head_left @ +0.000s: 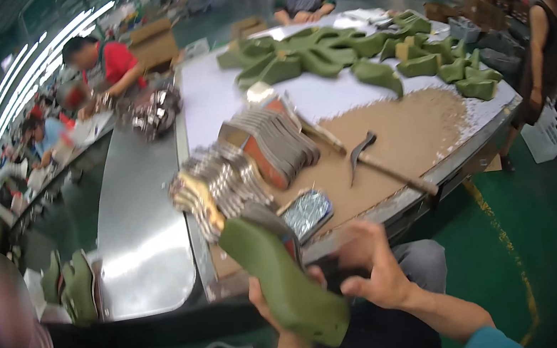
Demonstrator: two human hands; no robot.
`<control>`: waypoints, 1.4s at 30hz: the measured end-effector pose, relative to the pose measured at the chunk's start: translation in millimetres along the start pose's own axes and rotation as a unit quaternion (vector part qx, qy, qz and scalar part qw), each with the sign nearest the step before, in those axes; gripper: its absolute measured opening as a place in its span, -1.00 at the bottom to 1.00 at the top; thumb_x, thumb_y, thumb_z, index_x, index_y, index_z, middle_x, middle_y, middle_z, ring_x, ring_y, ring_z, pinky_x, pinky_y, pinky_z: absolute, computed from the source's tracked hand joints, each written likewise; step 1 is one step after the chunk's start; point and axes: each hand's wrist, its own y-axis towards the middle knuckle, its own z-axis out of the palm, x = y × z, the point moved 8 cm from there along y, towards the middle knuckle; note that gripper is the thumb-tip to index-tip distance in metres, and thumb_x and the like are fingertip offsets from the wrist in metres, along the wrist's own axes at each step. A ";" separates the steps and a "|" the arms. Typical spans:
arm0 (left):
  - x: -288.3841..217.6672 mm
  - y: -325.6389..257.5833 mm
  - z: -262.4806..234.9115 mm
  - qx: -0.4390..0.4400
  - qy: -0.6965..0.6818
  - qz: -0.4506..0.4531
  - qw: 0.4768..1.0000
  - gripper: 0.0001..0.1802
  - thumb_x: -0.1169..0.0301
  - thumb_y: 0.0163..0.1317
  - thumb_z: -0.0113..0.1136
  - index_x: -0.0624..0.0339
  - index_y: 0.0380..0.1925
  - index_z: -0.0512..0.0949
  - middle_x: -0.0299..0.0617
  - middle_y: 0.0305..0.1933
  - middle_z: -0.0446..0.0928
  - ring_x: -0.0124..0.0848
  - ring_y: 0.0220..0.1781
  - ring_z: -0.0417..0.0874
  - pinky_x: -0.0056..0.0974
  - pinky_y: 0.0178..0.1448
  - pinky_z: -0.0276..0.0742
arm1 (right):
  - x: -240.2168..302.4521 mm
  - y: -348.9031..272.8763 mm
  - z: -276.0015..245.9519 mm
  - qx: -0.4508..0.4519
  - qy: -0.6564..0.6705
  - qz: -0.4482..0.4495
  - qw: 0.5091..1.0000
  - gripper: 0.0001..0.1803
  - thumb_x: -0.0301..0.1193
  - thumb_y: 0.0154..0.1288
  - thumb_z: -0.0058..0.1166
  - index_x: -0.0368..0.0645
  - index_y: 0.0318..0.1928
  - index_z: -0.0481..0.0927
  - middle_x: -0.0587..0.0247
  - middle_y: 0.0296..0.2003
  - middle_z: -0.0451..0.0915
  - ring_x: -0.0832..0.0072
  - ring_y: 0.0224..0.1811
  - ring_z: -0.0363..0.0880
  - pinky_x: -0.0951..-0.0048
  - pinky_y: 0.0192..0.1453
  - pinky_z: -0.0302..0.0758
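One smooth, curved, matt green shoe last (pixel 276 275) slants across the left hand (pixel 262 307), gripped from both sides near the surface (pixel 397 127); the right hand (pixel 382 277), blurred, is open just to its right.

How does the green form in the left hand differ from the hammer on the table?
The green form is held in the left hand; the hammer lies on the table. The green form is thick and smooth; the hammer has a thin brownish handle and a dark, curved head. Both are longer than wide.
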 end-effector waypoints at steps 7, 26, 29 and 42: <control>-28.7 3.1 49.9 0.202 0.135 0.146 0.959 -0.26 -0.02 0.16 0.04 0.21 0.24 0.25 0.01 0.14 0.39 -0.10 0.20 0.42 -0.07 0.28 0.37 | -39.7 -19.7 -0.8 0.097 0.190 0.122 0.969 -0.32 -0.26 0.26 0.22 -0.26 0.19 0.13 0.06 0.13 0.32 0.41 0.21 0.30 0.33 0.29 0.27; -116.2 -2.2 30.8 0.037 0.724 0.390 0.567 -0.70 0.59 0.05 0.11 0.29 -0.16 0.60 -0.04 -0.12 0.55 -0.16 -0.10 0.60 -0.21 0.03 0.55 | -49.9 -14.8 37.5 0.112 -0.399 -0.287 0.864 -0.50 -0.54 0.00 0.22 0.09 0.00 0.44 -0.02 -0.02 0.38 0.07 -0.10 0.47 0.20 -0.07 0.52; -38.6 64.2 66.4 0.187 0.814 0.257 0.487 -0.73 0.47 0.08 0.18 0.20 -0.17 0.64 0.01 -0.17 0.60 -0.13 -0.09 0.62 -0.20 0.03 0.50 | -48.1 -11.9 39.1 0.120 -0.387 -0.279 0.870 -0.49 -0.54 0.02 0.18 0.11 0.03 0.41 -0.04 -0.01 0.37 0.06 -0.11 0.47 0.18 -0.11 0.52; -1.8 124.9 57.4 0.247 0.837 0.122 0.474 -0.79 0.33 0.05 0.32 0.22 -0.34 0.68 -0.04 -0.38 0.65 -0.20 -0.32 0.69 -0.21 -0.12 0.56 | -43.8 -13.5 34.3 0.080 -0.366 -0.277 0.885 -0.55 -0.54 0.06 0.14 0.07 0.01 0.45 -0.05 -0.07 0.38 0.11 -0.17 0.48 0.18 -0.12 0.52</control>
